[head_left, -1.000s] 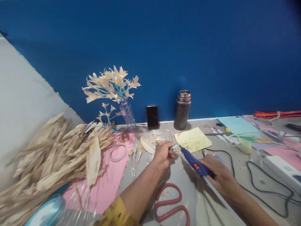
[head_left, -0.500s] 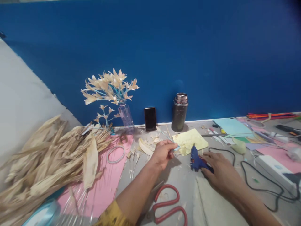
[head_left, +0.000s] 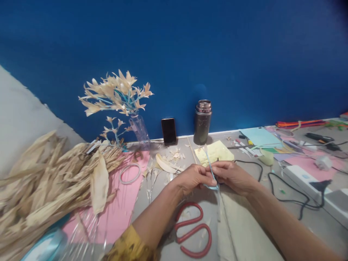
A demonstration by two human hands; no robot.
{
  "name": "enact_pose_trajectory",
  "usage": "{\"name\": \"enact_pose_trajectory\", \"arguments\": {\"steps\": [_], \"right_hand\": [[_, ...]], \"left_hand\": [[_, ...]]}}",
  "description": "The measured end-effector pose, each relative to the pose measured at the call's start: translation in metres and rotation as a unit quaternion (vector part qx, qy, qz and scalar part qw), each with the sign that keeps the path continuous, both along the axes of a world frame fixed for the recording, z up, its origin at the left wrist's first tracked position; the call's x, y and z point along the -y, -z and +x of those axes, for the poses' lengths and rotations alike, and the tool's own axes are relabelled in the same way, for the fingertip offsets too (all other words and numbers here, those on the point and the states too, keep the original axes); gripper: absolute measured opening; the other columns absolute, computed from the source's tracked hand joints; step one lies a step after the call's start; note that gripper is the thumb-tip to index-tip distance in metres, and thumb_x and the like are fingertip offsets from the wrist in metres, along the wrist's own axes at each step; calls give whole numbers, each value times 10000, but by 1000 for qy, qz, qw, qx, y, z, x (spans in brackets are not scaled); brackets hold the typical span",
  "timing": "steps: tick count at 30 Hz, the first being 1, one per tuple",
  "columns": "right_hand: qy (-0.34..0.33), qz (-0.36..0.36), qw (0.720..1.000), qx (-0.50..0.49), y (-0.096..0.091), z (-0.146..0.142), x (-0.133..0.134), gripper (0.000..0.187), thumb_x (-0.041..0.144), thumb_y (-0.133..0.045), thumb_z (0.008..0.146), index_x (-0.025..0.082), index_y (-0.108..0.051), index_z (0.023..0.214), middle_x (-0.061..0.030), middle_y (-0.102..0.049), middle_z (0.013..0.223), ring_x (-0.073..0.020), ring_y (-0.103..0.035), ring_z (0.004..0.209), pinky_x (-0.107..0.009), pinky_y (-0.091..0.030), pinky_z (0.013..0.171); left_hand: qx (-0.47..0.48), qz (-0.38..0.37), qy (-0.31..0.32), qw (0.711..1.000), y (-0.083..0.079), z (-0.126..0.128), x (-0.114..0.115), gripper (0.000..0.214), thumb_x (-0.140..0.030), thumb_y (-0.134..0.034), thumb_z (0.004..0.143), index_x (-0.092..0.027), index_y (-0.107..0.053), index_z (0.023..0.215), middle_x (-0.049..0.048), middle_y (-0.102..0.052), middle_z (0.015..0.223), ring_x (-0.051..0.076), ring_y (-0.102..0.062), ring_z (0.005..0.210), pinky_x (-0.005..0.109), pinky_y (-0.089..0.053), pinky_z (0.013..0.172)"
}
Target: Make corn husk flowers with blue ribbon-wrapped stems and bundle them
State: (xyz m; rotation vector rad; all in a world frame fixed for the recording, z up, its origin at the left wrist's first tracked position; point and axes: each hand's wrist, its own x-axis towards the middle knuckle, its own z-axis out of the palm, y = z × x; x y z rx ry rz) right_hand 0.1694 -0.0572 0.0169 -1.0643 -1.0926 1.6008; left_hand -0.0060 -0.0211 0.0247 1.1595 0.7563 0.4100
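Two hands, the left hand (head_left: pixel 190 178) and the right hand (head_left: pixel 236 176), meet on the near side of the dark metal flask (head_left: pixel 202 127), their fingers pinched narrow around a slender blue stem (head_left: pixel 208 156) whose pale tip points toward the flask. Pale-blue tape (head_left: pixel 211 187) shows at the end farther from it. The stem is probably light and springy, its tip fragile, the tape soft and perhaps slippery; a gentle pinch at that farther end should suit.
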Motion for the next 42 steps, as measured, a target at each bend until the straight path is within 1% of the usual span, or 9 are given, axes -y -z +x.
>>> {"name": "enact_pose_trajectory", "arguments": {"steps": [2,5,12,19,24,29,36,39,42], "right_hand": [[9,-8,1000,-11,3,2,1,408,509,-865,615,141,-693,649,9,-579,615,-88,-408,543,-243,-275,513],[20,-12,1000,-19,3,6,2,423,522,-861,614,152,-657,642,12,-583,631,-85,-424,531,-243,-285,511],[39,-1,999,-17,3,10,3,442,521,-843,649,171,-576,601,37,-523,583,-75,-351,503,-239,-218,490],[18,45,998,49,5,14,7,396,510,-779,733,174,-588,646,56,-467,561,-91,-337,532,-246,-237,517],[40,56,994,88,3,16,8,387,496,-774,737,178,-576,642,56,-498,580,-87,-371,530,-245,-264,519],[90,78,986,116,2,14,10,384,473,-781,726,189,-554,604,46,-524,564,-95,-410,519,-248,-296,510],[221,85,955,177,2,8,9,369,475,-787,700,194,-571,596,28,-536,537,-115,-450,502,-260,-333,491],[173,73,979,78,4,11,7,358,524,-773,713,184,-660,728,-2,-598,663,-101,-422,516,-246,-300,475],[56,50,997,-10,8,15,7,424,552,-761,733,167,-722,906,-17,-591,737,-85,-364,532,-239,-236,477]], "left_hand": [[0,-1,12,1000,2,-2,-1,311,-370,-866,481,-147,-677,589,-3,-571,585,85,-432,520,239,-277,508],[-2,2,31,1000,4,-3,-1,327,-399,-866,508,-149,-721,660,7,-587,615,88,-437,519,244,-288,512],[-25,36,33,998,8,-4,-4,256,-336,-851,527,-158,-725,661,-11,-558,568,98,-443,529,244,-314,521],[-41,45,57,997,5,-7,-6,261,-341,-853,521,-159,-739,669,-6,-583,581,95,-460,541,236,-342,548],[-50,38,57,996,4,-8,-5,248,-324,-843,513,-154,-725,649,-11,-556,540,104,-458,524,247,-334,535],[-69,65,60,994,0,-8,-3,187,-280,-800,565,-154,-700,660,-15,-574,573,101,-461,540,239,-333,544],[-68,137,29,988,-2,-5,1,136,-283,-710,684,-160,-653,698,-27,-540,610,94,-433,556,237,-300,555],[-35,110,24,993,-1,-5,0,182,-299,-734,662,-157,-625,692,-33,-516,601,87,-418,542,236,-296,554],[-4,48,23,999,1,-5,0,283,-321,-811,583,-150,-606,678,-35,-525,600,83,-440,532,232,-322,563]]}}
